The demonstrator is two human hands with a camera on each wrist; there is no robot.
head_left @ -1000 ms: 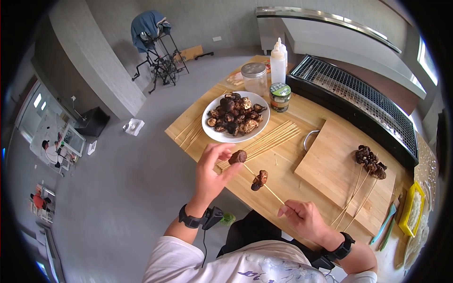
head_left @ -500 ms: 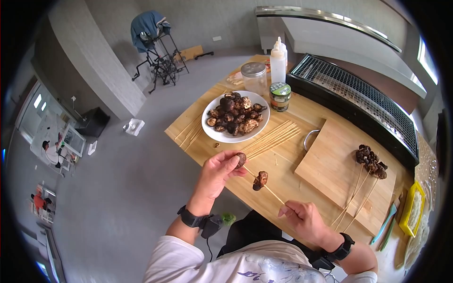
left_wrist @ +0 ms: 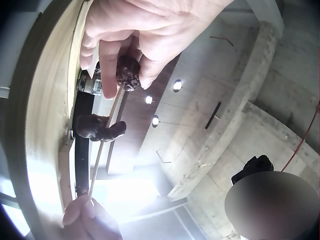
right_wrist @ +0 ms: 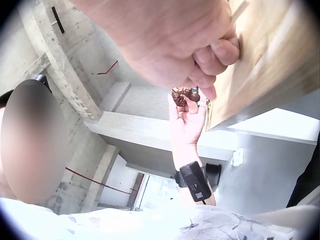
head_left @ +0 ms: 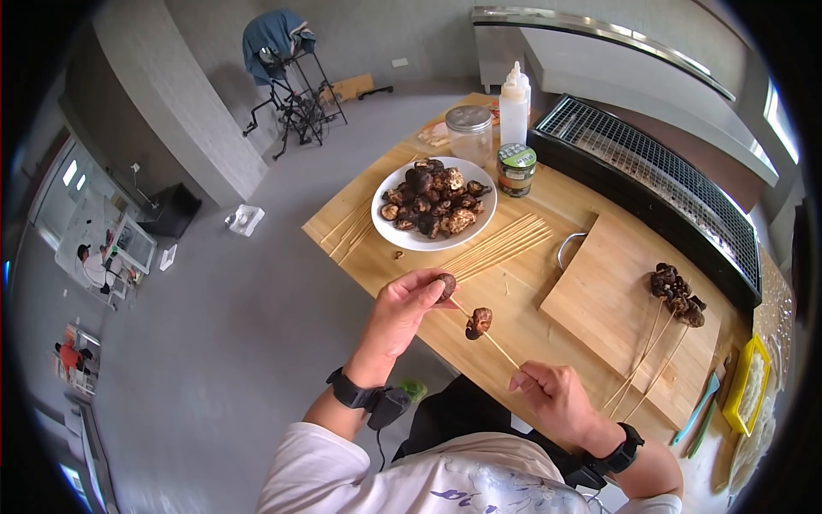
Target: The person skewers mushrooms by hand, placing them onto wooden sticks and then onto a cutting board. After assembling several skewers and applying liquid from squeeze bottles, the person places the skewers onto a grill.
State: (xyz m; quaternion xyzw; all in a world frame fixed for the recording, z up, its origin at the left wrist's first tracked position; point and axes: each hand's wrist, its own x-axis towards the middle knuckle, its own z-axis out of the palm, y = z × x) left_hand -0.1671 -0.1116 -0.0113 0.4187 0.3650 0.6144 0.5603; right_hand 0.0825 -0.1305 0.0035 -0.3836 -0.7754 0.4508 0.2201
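My left hand [head_left: 401, 313] pinches a dark brown mushroom [head_left: 446, 289] between thumb and fingers, right at the far end of a thin bamboo skewer [head_left: 502, 351]. Farther down the same stick sits another mushroom piece [head_left: 479, 324], brown and folded. My right hand [head_left: 556, 398] grips the skewer's lower end with curled fingers. In the left wrist view, the skewer [left_wrist: 99, 162] runs from the right fingertips up to the underside of the pinched mushroom [left_wrist: 129, 73]. Both hands hold it over the table's near edge. Whether the tip has entered that mushroom I cannot tell.
A white plate [head_left: 383, 224] heaped with mushrooms and a fan of loose skewers [head_left: 511, 246] lie beyond the left hand. Loaded mushroom skewers [head_left: 676, 295] rest on a cutting board [head_left: 591, 291]. Behind stand a black grill [head_left: 651, 188], a jar [head_left: 469, 137], a can [head_left: 516, 171] and squeeze bottles [head_left: 514, 111].
My left fingers, spread around the mushroom a second ago, have closed in and the wrist has turned. The right hand keeps its grip on the skewer. The head view has shifted slightly.
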